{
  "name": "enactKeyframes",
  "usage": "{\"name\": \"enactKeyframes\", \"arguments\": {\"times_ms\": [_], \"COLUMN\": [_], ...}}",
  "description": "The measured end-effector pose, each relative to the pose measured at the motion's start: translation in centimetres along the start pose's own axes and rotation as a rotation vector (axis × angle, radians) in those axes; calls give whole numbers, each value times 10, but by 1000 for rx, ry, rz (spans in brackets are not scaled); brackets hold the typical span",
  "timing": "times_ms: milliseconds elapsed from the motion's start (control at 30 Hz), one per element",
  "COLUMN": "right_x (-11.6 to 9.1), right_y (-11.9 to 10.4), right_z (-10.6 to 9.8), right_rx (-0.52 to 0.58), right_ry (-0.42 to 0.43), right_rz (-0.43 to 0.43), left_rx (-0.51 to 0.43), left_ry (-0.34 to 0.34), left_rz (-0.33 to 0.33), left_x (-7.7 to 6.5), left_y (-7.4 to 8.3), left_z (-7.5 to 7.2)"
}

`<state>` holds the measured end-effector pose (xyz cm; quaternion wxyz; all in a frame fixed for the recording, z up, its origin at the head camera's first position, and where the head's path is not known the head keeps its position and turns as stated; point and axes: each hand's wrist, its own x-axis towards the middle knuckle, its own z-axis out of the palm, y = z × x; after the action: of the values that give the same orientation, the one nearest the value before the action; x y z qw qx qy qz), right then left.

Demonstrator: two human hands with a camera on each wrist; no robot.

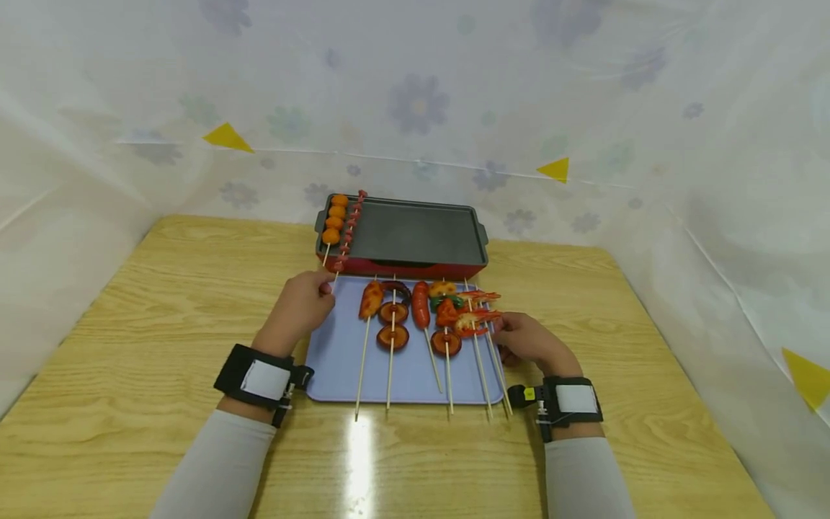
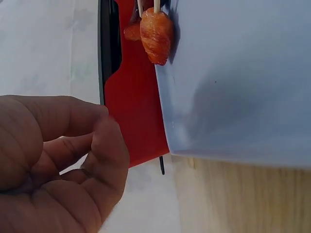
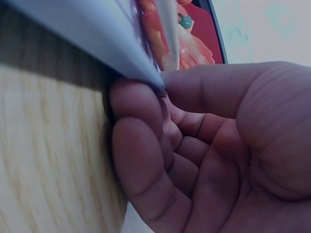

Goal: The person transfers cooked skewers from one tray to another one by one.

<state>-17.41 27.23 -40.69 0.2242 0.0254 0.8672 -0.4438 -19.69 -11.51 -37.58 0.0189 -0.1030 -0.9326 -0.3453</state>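
My left hand (image 1: 300, 308) pinches the lower end of a skewer of small red meat pieces (image 1: 350, 229), which lies along the left side of the grill pan (image 1: 421, 231). In the left wrist view the thumb and forefinger of the left hand (image 2: 63, 160) meet; the stick itself cannot be made out there. Over on the right side, my right hand (image 1: 528, 339) grips the edge of the lavender tray (image 1: 333, 375). Up close, the right hand (image 3: 194, 141) has its thumb above the tray rim (image 3: 121, 53) and curled fingers below.
A skewer of orange balls (image 1: 334, 220) lies on the pan beside the meat. On the tray are a sausage skewer (image 1: 421, 306), mushroom slices (image 1: 393, 336), a chicken wing skewer (image 1: 372, 299) and shrimp skewers (image 1: 472, 323); several sticks overhang its front edge. A flowered sheet (image 1: 418, 104) hangs behind the wooden table (image 1: 214, 288).
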Motion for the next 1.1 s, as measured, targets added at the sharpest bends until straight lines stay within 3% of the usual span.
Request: {"name": "enactKeyframes", "arguments": {"times_ms": [600, 1100], "right_x": [0, -2], "right_y": [3, -2], "right_z": [2, 1], "right_rx": [21, 6], "right_ry": [11, 4], "right_rz": [5, -10], "left_rx": [-102, -214], "left_ry": [23, -69], "left_rz": [-83, -159], "left_x": [2, 0], "left_y": [2, -3], "left_z": [7, 6]}}
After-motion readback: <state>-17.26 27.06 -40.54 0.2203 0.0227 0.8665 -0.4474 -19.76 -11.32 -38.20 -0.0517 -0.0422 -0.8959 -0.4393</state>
